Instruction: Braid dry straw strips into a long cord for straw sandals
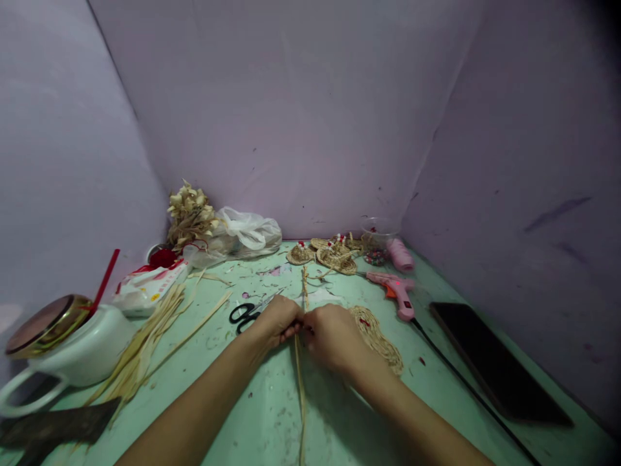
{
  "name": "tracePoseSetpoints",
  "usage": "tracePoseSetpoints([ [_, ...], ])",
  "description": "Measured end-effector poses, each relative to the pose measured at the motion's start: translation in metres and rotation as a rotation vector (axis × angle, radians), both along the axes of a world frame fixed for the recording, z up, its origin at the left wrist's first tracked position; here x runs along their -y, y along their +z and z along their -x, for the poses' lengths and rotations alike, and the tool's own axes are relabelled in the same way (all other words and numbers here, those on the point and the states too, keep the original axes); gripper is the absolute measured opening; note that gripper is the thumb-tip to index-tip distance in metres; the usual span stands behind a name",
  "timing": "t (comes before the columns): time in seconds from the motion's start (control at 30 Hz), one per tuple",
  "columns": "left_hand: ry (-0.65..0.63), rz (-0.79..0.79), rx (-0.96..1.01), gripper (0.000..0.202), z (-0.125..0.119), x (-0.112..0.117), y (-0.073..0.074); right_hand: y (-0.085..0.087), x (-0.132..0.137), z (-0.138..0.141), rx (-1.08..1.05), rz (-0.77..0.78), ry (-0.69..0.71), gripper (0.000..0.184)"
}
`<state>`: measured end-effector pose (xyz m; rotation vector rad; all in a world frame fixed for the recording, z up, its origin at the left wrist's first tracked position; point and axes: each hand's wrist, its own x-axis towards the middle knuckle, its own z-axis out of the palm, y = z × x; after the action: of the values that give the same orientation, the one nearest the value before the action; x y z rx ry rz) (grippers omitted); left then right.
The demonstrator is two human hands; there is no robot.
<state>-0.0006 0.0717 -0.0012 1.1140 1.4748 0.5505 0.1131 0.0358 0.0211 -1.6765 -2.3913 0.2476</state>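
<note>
My left hand (281, 318) and my right hand (330, 330) meet at the middle of the table, fingers closed on one dried plant-fibre strand (299, 382). Beyond my hands the strand (305, 285) looks twisted or braided; toward me it hangs as a loose flat strip. Black-handled scissors (247, 313) lie beside my left hand, partly behind it. Just right of my right hand is a flat woven sole-shaped piece (381, 340) with a small red spot on it, partly covered by my forearm. My fingertips hide the exact grip.
A pink glue gun (400, 294) with black cord and a dark tablet-like slab (495, 359) lie right. Small woven pieces (334, 255), a pink thread spool (400, 254) and a plastic bag (247, 230) stand behind. At left are fibre strips (145, 333), a white mug (92, 346) and a dark blade (63, 424).
</note>
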Motion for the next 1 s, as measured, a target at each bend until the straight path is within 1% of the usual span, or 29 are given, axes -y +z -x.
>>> tracePoseSetpoints([
  [0.07, -0.011, -0.049, -0.014, 0.013, 0.002, 0.0, 0.001, 0.003, 0.001, -0.002, -0.008, 0.026, 0.051, 0.02],
  [0.13, -0.069, -0.078, 0.014, 0.014, 0.006, -0.001, 0.001, 0.004, -0.004, -0.008, -0.127, 0.084, 0.049, 0.021],
  [0.17, -0.102, -0.077, 0.028, 0.013, 0.008, -0.002, 0.002, 0.003, -0.009, -0.012, -0.222, 0.118, 0.019, 0.025],
  [0.2, -0.127, -0.065, 0.038, 0.011, 0.011, -0.004, 0.002, 0.0, -0.014, -0.016, -0.332, 0.146, -0.046, 0.03],
  [0.27, -0.17, -0.043, 0.064, 0.01, 0.015, -0.006, 0.001, -0.007, -0.023, -0.02, -0.571, 0.186, -0.2, 0.029],
  [0.3, -0.187, -0.038, 0.08, 0.01, 0.016, -0.007, 0.0, -0.011, -0.027, -0.02, -0.68, 0.27, -0.249, 0.026],
  [0.33, -0.198, -0.035, 0.098, 0.01, 0.017, -0.008, -0.001, -0.015, -0.029, -0.019, -0.781, 0.389, -0.276, 0.022],
  [0.4, -0.206, -0.038, 0.128, 0.009, 0.017, -0.009, -0.003, -0.021, -0.029, -0.014, -0.943, 0.631, -0.28, 0.017],
  [0.43, -0.205, -0.038, 0.132, 0.007, 0.017, -0.009, -0.004, -0.023, -0.028, -0.011, -0.988, 0.695, -0.281, 0.015],
  [0.47, -0.2, -0.037, 0.13, 0.006, 0.016, -0.008, -0.004, -0.024, -0.027, -0.009, -1.012, 0.72, -0.282, 0.014],
  [0.63, -0.184, -0.053, 0.121, 0.007, 0.013, -0.006, -0.003, -0.027, -0.023, -0.005, -1.061, 0.716, -0.305, 0.011],
  [0.73, -0.196, -0.054, 0.087, 0.007, 0.013, -0.006, -0.002, -0.03, -0.025, -0.006, -1.003, 0.665, -0.308, 0.013],
  [0.83, -0.234, -0.04, 0.006, 0.008, 0.016, -0.007, 0.001, -0.031, -0.026, -0.007, -0.93, 0.632, -0.307, 0.015],
  [0.93, -0.284, -0.013, -0.104, 0.011, 0.019, -0.006, 0.006, -0.031, -0.027, -0.008, -0.933, 0.651, -0.31, 0.014],
  [1.0, -0.282, -0.026, -0.192, 0.009, 0.017, -0.004, 0.011, -0.033, -0.027, -0.008, -0.943, 0.654, -0.295, 0.013],
])
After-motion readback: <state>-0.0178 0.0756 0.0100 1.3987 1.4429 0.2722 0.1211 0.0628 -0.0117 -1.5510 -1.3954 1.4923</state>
